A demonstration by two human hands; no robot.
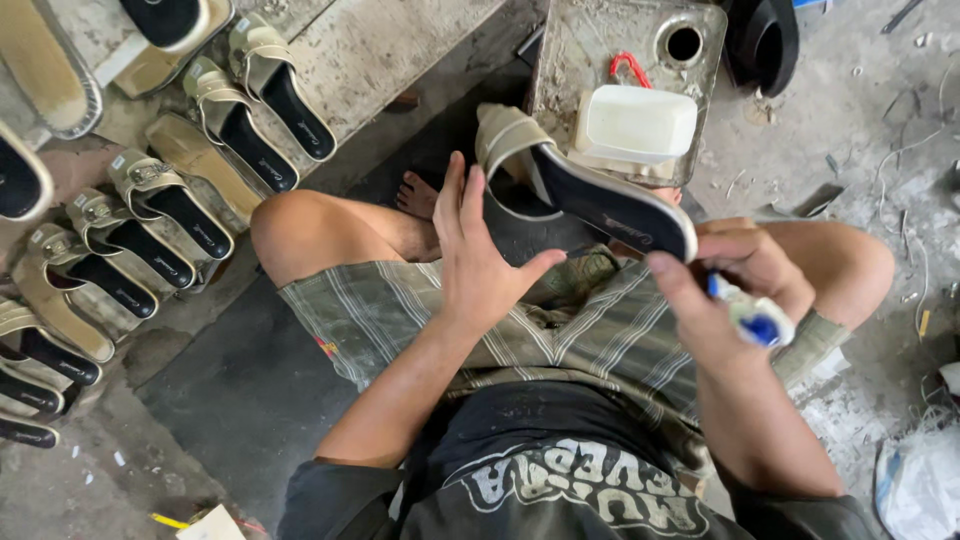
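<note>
**Sandal held over the lap**

Rough concrete floor carries rows of beige strapped sandals at left. A dented metal tin bears a white plastic tub. The black-soled sandal rests between both hands: left hand open, fingers spread against it; right hand pinches its heel and grips a blue-white tube.

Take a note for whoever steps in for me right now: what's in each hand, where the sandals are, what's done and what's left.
Left hand: open, palm steadying the sandal held over the lap.
Right hand: gripping a blue-and-white brush handle at the sandal's heel.
White tub sits on the metal can in front.
Done: row of finished sandals on the left.
Left: the sandal in hand; how far along it is cannot be told.
</note>
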